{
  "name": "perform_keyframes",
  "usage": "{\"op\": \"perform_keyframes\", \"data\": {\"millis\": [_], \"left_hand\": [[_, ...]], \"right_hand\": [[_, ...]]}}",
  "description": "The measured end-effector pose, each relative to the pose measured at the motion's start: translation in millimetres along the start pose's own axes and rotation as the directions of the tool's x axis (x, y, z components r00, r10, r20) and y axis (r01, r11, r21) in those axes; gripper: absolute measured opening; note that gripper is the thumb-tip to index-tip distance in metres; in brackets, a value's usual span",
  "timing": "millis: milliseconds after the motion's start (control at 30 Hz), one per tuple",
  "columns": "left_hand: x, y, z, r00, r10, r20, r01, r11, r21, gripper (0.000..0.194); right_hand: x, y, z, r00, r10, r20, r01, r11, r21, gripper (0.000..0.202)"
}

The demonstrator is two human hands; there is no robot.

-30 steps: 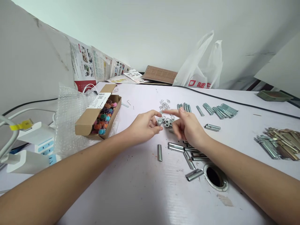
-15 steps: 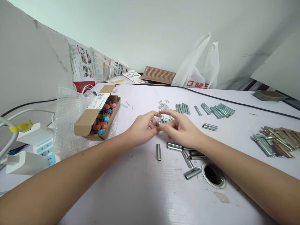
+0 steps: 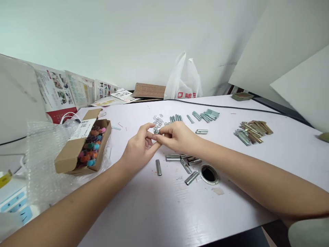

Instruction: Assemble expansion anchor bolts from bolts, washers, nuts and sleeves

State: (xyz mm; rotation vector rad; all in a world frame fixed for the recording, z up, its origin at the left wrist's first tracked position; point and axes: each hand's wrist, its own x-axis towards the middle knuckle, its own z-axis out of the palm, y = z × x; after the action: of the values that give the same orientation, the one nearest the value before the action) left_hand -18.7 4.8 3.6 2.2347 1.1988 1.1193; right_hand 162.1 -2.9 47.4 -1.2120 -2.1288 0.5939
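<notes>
Fingertips of my left hand (image 3: 140,145) and my right hand (image 3: 176,137) meet over the white table (image 3: 154,206). Between them is a small shiny metal part (image 3: 156,130), pinched by both; its exact shape is mostly hidden. Just behind the fingers lie several loose metal rings (image 3: 158,120). Zinc-coloured bolts (image 3: 176,118) stand in a row behind my right hand, and more bolts (image 3: 210,115) lie farther right. Nearer to me are several metal sleeves (image 3: 173,157), with a single sleeve (image 3: 158,167) apart from them on the left.
An open cardboard box (image 3: 69,154) of coloured pieces and bubble wrap (image 3: 41,164) are on the left. A round hole with a metal rim (image 3: 216,180) lies below my right forearm. Assembled anchor bolts (image 3: 243,137) lie right. A white plastic bag (image 3: 180,82) stands behind.
The view has swung to the right, so the table's things appear farther left. My fingertips have come closer together, and the small metal part now shows between them.
</notes>
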Motion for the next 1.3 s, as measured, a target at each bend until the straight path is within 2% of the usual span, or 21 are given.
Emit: {"op": "perform_keyframes", "data": {"millis": [100, 167, 300, 367, 433, 500, 533, 567, 600, 633, 700, 867, 933, 967, 1033, 1133, 1167, 1300], "left_hand": [[-3, 4, 0.6, 0.988, -0.040, 0.147, 0.038, 0.999, 0.018, 0.057], [-4, 6, -0.2, 0.973, -0.062, 0.222, 0.059, 0.998, 0.019, 0.053], [-2, 5, -1.4, 0.963, -0.058, 0.262, 0.058, 0.998, 0.009, 0.044], [-1, 3, -0.7, 0.962, -0.070, 0.266, 0.071, 0.997, 0.006, 0.042], [0, 1, 0.3, 0.962, -0.085, 0.261, 0.087, 0.996, 0.002, 0.040], [1, 0, 1.2, 0.963, -0.096, 0.252, 0.098, 0.995, 0.003, 0.039], [1, 0, 1.5, 0.964, -0.100, 0.248, 0.102, 0.995, 0.005, 0.038], [1, 0, 1.6, 0.964, -0.103, 0.245, 0.104, 0.994, 0.009, 0.038], [1, 1, 1.7, 0.964, -0.106, 0.244, 0.106, 0.994, 0.014, 0.038], [1, 1, 1.7, 0.964, -0.107, 0.242, 0.106, 0.994, 0.020, 0.037], [0, 4, 1.6, 0.967, -0.102, 0.235, 0.097, 0.995, 0.033, 0.036], [-3, 13, 2.0, 0.983, -0.040, 0.178, 0.030, 0.998, 0.059, 0.032], [-4, 14, 2.0, 0.983, -0.017, 0.181, 0.005, 0.998, 0.066, 0.031], [-4, 13, 1.8, 0.982, -0.012, 0.187, -0.001, 0.998, 0.069, 0.031], [-4, 10, 1.1, 0.982, -0.012, 0.191, -0.001, 0.998, 0.070, 0.030], [-2, 3, 0.9, 0.987, -0.021, 0.161, 0.010, 0.998, 0.068, 0.029], [-1, 1, 1.4, 0.987, -0.020, 0.160, 0.010, 0.998, 0.064, 0.028], [0, 0, 5.5, 0.982, 0.001, 0.189, -0.011, 0.999, 0.048, 0.025]], "right_hand": [[-9, 0, -15, 0.996, 0.056, -0.074, -0.056, 0.998, -0.003, 0.044], [-21, 0, -33, 0.987, 0.100, -0.125, -0.100, 0.995, 0.007, 0.044], [-60, 8, -90, 0.948, 0.206, -0.243, -0.224, 0.973, -0.050, 0.044], [-81, 22, -124, 0.874, 0.379, -0.305, -0.435, 0.889, -0.143, 0.048], [-101, 42, -157, 0.733, 0.637, -0.240, -0.679, 0.706, -0.199, 0.051], [-117, 67, -183, 0.608, 0.779, -0.153, -0.775, 0.540, -0.329, 0.049], [-124, 78, -192, 0.563, 0.811, -0.159, -0.794, 0.478, -0.375, 0.048], [-130, 88, -198, 0.541, 0.832, -0.125, -0.795, 0.458, -0.397, 0.047], [-135, 96, -202, 0.535, 0.837, -0.113, -0.791, 0.449, -0.416, 0.047], [-139, 101, -202, 0.549, 0.830, -0.101, -0.777, 0.462, -0.427, 0.047], [-143, 100, -195, 0.605, 0.792, -0.077, -0.735, 0.520, -0.435, 0.048], [-125, 57, -153, 0.795, 0.581, 0.172, -0.527, 0.803, -0.279, 0.045], [-112, 44, -141, 0.835, 0.518, 0.186, -0.459, 0.842, -0.284, 0.044], [-107, 42, -138, 0.840, 0.518, 0.159, -0.458, 0.835, -0.304, 0.044], [-101, 49, -140, 0.808, 0.585, 0.075, -0.527, 0.773, -0.353, 0.045], [-107, 79, -149, 0.687, 0.724, -0.061, -0.659, 0.585, -0.473, 0.045], [-111, 91, -152, 0.667, 0.740, -0.090, -0.661, 0.531, -0.530, 0.046], [-124, 124, -152, 0.654, 0.742, -0.146, -0.595, 0.386, -0.705, 0.041]]}}
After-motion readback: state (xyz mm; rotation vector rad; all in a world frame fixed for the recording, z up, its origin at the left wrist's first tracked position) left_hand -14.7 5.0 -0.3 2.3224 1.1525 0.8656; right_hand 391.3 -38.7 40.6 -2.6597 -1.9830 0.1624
